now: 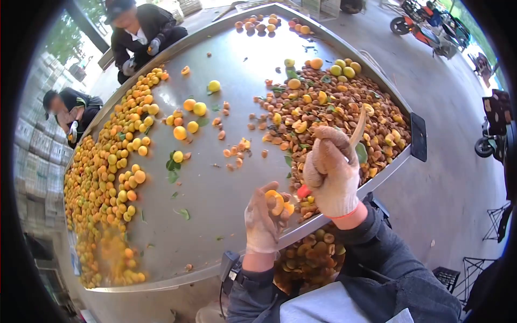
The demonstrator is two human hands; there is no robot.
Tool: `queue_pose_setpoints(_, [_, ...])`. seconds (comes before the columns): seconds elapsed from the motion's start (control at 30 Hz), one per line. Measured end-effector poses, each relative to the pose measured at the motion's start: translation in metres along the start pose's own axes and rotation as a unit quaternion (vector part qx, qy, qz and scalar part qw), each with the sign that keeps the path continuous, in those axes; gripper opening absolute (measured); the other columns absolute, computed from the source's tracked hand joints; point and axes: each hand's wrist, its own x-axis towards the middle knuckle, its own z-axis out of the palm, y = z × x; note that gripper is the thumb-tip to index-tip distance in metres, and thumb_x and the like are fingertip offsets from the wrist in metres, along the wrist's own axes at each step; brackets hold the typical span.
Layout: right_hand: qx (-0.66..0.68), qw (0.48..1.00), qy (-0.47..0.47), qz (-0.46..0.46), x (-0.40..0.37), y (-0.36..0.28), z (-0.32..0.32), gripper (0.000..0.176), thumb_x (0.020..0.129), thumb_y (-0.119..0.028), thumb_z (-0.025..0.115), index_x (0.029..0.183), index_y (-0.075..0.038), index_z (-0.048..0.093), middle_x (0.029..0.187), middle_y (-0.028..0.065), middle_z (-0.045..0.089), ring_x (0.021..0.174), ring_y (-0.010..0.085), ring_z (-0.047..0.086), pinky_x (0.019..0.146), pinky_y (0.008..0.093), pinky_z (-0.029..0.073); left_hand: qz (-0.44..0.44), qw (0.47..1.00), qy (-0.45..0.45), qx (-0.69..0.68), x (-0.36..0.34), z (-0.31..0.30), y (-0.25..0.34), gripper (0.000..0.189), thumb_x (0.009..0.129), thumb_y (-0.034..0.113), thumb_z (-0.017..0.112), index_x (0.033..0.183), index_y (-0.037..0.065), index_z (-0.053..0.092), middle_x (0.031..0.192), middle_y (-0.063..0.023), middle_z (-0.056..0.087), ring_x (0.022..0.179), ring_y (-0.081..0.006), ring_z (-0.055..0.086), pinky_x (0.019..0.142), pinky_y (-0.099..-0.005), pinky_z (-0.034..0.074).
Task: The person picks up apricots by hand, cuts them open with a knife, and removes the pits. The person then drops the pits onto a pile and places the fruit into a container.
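My left hand, in a soiled white glove, is closed around a split apricot with its orange flesh facing up, at the table's near edge. To its right my right hand, gloved too, is wrapped round a knife. The knife's long curved tan-looking blade points away from me past the knuckles, and a red handle end shows below the fist. Behind this hand spreads a pile of brown apricot pits mixed with orange pieces. The fingers hide most of the handle.
A large metal table with a raised rim carries a long heap of whole apricots on the left. Apricot halves fill a container below the near edge. Two people work along the far left side. Motorbikes stand at right.
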Motion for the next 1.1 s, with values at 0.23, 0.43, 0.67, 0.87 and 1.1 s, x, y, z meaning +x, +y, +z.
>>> queue_pose_setpoints(0.23, [-0.088, 0.995, -0.018, -0.044, -0.009, 0.004, -0.001, 0.018, 0.090, -0.002, 0.058, 0.108, -0.001, 0.061, 0.062, 0.0016, 0.049, 0.041, 0.0087, 0.039, 0.038, 0.0242, 0.028, 0.024, 0.994, -0.017, 0.104, -0.004, 0.014, -0.010, 0.042, 0.099, 0.041, 0.046, 0.112, 0.003, 0.059, 0.077, -0.0076, 0.061, 0.051, -0.0090, 0.051, 0.044, -0.0204, 0.038])
queue_pose_setpoints(0.43, [-0.140, 0.983, -0.098, -0.069, -0.009, 0.012, 0.000, 0.012, 0.083, 0.008, 0.060, 0.092, 0.001, 0.063, 0.067, 0.0019, 0.054, 0.044, 0.0079, 0.045, 0.041, 0.0210, 0.034, 0.046, 0.989, -0.006, 0.141, 0.001, 0.011, -0.017, 0.035, 0.101, 0.031, 0.046, 0.105, 0.000, 0.062, 0.076, -0.0068, 0.063, 0.053, -0.0068, 0.053, 0.042, -0.0187, 0.039])
queue_pose_setpoints(0.67, [0.141, 0.974, 0.048, 0.168, 0.023, 0.033, -0.012, 0.018, 0.093, -0.006, 0.046, 0.099, -0.013, 0.062, 0.058, -0.0036, 0.034, 0.039, 0.0074, 0.027, 0.037, 0.0229, 0.022, -0.083, 0.994, 0.063, 0.014, 0.002, 0.022, 0.009, 0.039, 0.099, 0.036, 0.048, 0.113, 0.002, 0.060, 0.089, -0.0076, 0.061, 0.046, -0.0065, 0.047, 0.040, -0.0190, 0.036])
queue_pose_setpoints(0.87, [0.191, 0.952, 0.108, 0.211, 0.029, 0.045, -0.015, 0.017, 0.092, -0.005, 0.048, 0.101, -0.013, 0.059, 0.058, -0.0054, 0.032, 0.038, 0.0064, 0.026, 0.036, 0.0220, 0.022, 0.377, 0.780, -0.072, 0.494, 0.020, -0.014, -0.013, 0.046, 0.098, 0.032, 0.051, 0.130, 0.000, 0.050, 0.095, -0.0147, 0.067, 0.068, -0.0084, 0.061, 0.058, -0.0165, 0.050])
queue_pose_setpoints(1.1, [0.028, 0.995, 0.028, 0.092, 0.010, 0.026, 0.006, 0.016, 0.090, -0.002, 0.052, 0.099, -0.008, 0.063, 0.058, -0.0024, 0.037, 0.039, 0.0075, 0.028, 0.036, 0.0233, 0.022, 0.140, 0.976, 0.005, 0.165, 0.020, 0.002, -0.017, 0.045, 0.100, 0.031, 0.048, 0.126, -0.005, 0.055, 0.110, -0.0116, 0.064, 0.084, -0.0123, 0.061, 0.069, -0.0213, 0.052])
